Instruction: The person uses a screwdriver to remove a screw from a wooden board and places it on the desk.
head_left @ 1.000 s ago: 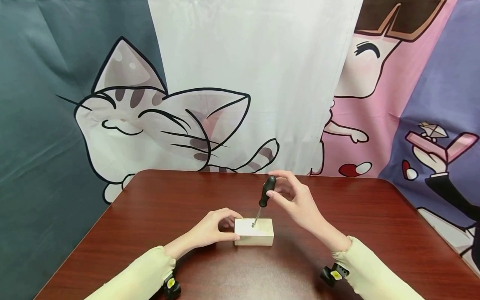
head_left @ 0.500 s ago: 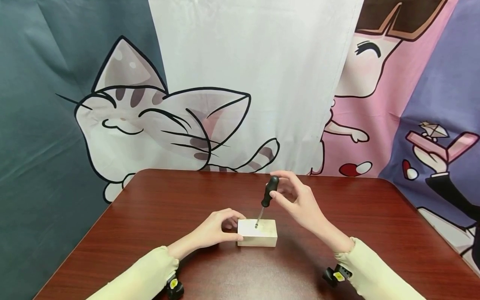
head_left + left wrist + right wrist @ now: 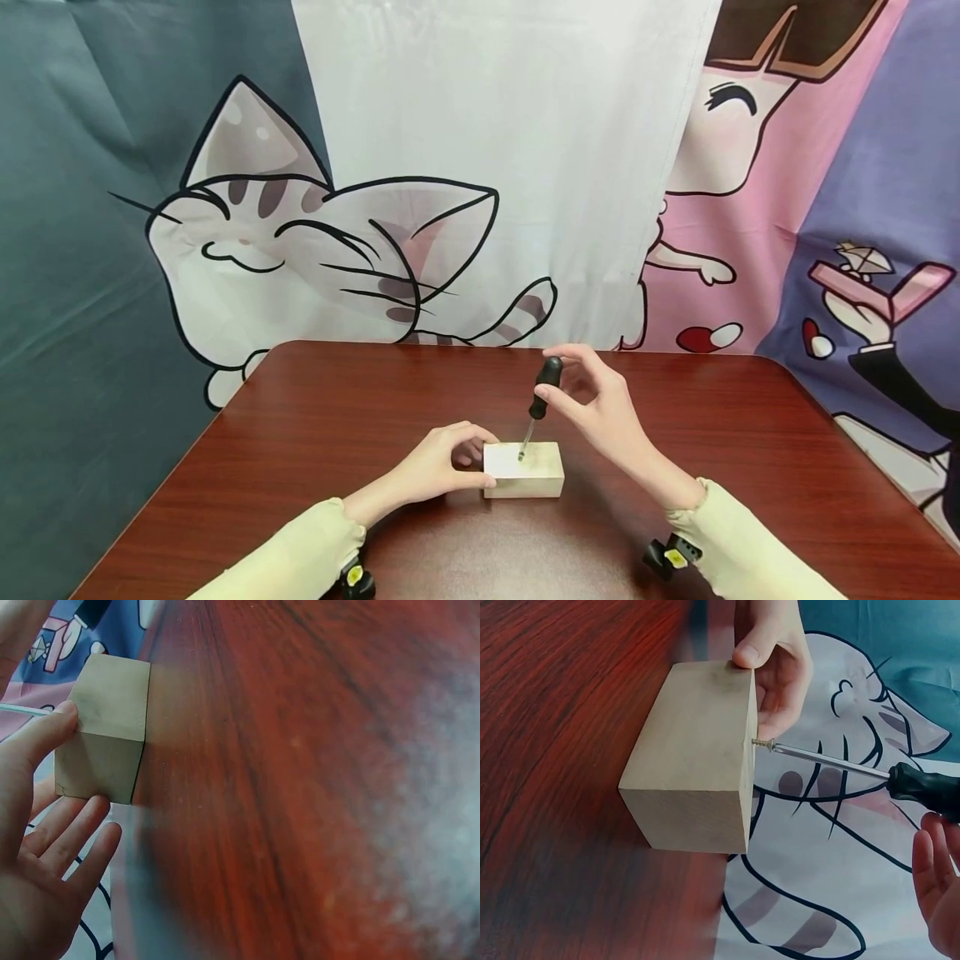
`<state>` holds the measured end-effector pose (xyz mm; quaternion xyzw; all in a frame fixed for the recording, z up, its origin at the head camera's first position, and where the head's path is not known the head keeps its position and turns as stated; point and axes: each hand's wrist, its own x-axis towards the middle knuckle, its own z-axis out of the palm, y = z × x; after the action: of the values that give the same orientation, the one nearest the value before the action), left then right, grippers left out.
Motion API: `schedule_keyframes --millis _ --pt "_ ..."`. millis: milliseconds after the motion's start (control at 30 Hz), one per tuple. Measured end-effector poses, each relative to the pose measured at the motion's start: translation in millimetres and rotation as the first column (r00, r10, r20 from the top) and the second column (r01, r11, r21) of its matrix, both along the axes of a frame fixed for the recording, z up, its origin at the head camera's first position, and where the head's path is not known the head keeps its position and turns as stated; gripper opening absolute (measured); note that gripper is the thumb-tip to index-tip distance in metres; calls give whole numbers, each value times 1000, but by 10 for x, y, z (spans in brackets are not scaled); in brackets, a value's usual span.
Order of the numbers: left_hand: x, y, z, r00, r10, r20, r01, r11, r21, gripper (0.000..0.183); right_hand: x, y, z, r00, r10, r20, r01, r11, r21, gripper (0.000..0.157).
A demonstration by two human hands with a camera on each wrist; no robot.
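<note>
A pale wooden block [image 3: 536,475] lies on the table, and my left hand [image 3: 438,464] grips its left end, thumb on the near side and fingers behind. My right hand [image 3: 597,402] holds a screwdriver by its black handle [image 3: 548,387], tilted with the top leaning right. In the right wrist view the screwdriver shaft [image 3: 829,760] meets the head of a screw [image 3: 764,743], which stands partly out of the block's top face. The left wrist view shows the block's end [image 3: 101,765] between thumb and fingers; the screw is hidden there.
The dark red wooden table [image 3: 360,392] spreads around the block. Behind it hangs a cloth backdrop [image 3: 510,125] with cartoon figures. A small black camera [image 3: 672,557] is strapped at the right wrist, another [image 3: 357,577] at the left.
The block and my left hand have slid a little to the right. The screwdriver and my right hand have shifted slightly right and down too; its tip stays at the screw.
</note>
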<state>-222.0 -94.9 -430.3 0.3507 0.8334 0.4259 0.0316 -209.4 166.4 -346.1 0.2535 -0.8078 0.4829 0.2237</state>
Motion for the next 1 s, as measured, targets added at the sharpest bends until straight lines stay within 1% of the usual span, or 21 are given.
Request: schedule_keyframes --millis 100,233,400,600,800,1000 --pt "-6 5 8 1000 -8 -11 8 1000 -5 43 11 1 0 1000 -11 -7 11 1000 -20 41" --pt "-14 12 15 1000 -18 -18 18 1000 -10 43 29 17 6 1000 -5 -9 4 999 -33 39" --pt "-9 25 29 999 -33 -33 32 999 -27 43 58 40 10 1000 -7 -18 7 1000 -12 38" --pt "17 61 76 997 -66 -51 63 997 -43 42 107 46 19 998 -47 -39 47 999 0 38" --pt "30 63 76 997 -58 -56 56 998 -39 42 141 23 29 994 -90 -54 90 996 -3 36" --pt "30 59 60 997 -58 -56 56 998 -35 43 163 -29 43 990 -132 -49 130 991 -30 33"
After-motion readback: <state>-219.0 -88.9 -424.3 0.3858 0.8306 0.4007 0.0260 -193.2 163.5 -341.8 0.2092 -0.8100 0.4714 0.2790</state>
